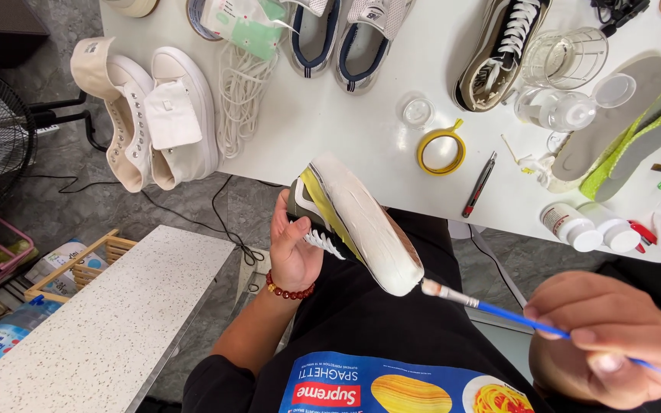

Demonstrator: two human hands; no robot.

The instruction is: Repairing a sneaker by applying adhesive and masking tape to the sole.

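The left hand (294, 252) grips a sneaker (353, 226) from the laced side, fingers closed around its upper, and holds it in the air over the lap, just off the near edge of the desk (330, 130). The shoe is turned sole-up and tilted, so the white sole faces the person and its toe end points down toward the right hand (610, 344). A band of yellow tape runs along the side of the sole where it meets the dark upper, which seems meant to keep that part covered.

The right hand's fingers are closed on a thin blue paintbrush (499, 312), held like a pen, and the white-loaded bristle tip touches the toe end of the sole.

On the desk, near its near edge, lie a roll of yellow tape (441, 151) and a red-and-black utility knife (480, 183), with two small white bottles (590, 227) toward the right. A pair of cream high-top shoes (147, 115) hangs over the left edge beside a pile of white laces (240, 95). Further back sit blue-and-white sneakers (338, 34), a black-and-white sneaker (499, 50), a clear glass (564, 57) and grey insoles (613, 115).

Nothing stands between brush and shoe.
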